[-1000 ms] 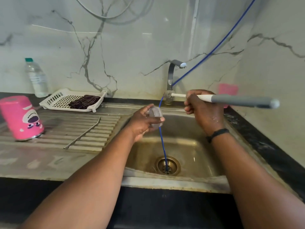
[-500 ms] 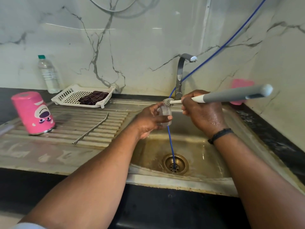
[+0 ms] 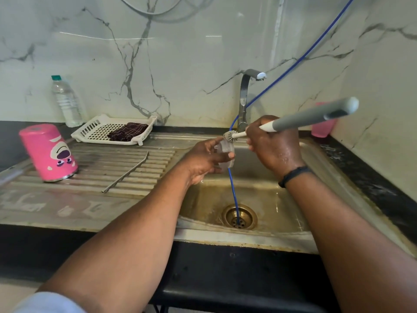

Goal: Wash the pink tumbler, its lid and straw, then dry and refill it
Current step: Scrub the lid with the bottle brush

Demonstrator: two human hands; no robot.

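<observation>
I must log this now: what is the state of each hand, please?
Left hand: closed, pinching the clear lid.
Right hand: closed, grip around the brush handle, bristle head at the lid.

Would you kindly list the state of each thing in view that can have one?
Pink tumbler: upside down on the drainboard.
Lid: held in the left hand, over the sink.
Brush: gripped by the right hand, its head at the lid's top edge.
Straw: lying flat on the drainboard.
Tap: no water seen running.
Water bottle: upright, capped.
</observation>
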